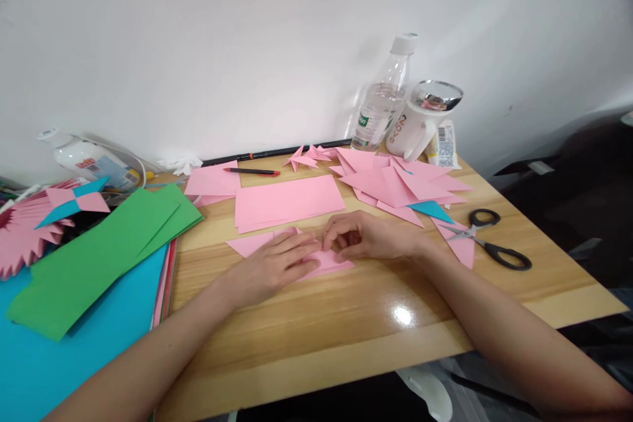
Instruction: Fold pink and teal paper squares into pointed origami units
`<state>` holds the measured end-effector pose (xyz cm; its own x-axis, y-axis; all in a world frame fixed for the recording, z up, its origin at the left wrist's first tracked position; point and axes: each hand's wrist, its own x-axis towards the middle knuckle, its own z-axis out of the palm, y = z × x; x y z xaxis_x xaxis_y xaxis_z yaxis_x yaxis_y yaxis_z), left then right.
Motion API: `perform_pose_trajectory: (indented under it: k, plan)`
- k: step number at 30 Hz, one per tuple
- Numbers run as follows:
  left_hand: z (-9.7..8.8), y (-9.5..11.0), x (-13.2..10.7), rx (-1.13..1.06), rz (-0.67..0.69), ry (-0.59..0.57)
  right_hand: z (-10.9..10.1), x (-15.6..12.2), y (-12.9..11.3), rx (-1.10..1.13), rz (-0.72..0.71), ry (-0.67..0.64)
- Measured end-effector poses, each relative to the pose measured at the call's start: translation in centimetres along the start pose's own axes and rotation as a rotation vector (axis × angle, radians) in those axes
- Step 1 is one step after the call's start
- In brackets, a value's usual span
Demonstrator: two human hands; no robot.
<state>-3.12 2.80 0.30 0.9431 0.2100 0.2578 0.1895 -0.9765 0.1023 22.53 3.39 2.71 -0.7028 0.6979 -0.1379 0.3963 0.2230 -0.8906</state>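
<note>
A folded piece of pink paper (pixel 330 266) lies on the wooden table in front of me, partly covered by both hands. My left hand (pixel 267 267) rests on its left part with the fingers stretched out flat. At its right part, my right hand (pixel 363 235) has thumb and fingertips bent together in a pinch on the paper. Just behind sits a stack of pink paper rectangles (pixel 289 201). Folded pink pieces (pixel 390 181) are heaped to the right, and black-handled scissors (pixel 487 239) lie beyond my right wrist.
Green paper strips (pixel 103 257) lie over blue sheets (pixel 74 369) on the left, near a pink and blue paper construction (pixel 37 224). A pen (pixel 253 171) lies behind the rectangles. A water bottle (pixel 383 102) and a white mug (pixel 418 125) stand by the wall.
</note>
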Motion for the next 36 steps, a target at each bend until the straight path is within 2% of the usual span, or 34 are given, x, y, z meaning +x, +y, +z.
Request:
perform_pose_trajectory:
  k: [5, 9, 17, 36]
  plan:
    - [-0.08, 0.09, 0.13, 0.047, 0.014, 0.049, 0.37, 0.14, 0.38, 0.016, -0.013, -0.013]
    - [-0.11, 0.22, 0.25, 0.089, 0.008, 0.04, 0.74, 0.2, 0.72, 0.013, -0.038, -0.001]
    - [-0.13, 0.13, 0.45, 0.054, 0.026, 0.094, 0.79, 0.29, 0.87, 0.066, -0.04, -0.021]
    - [-0.07, 0.09, 0.39, 0.08, 0.029, 0.096, 0.88, 0.33, 0.89, -0.022, -0.076, -0.023]
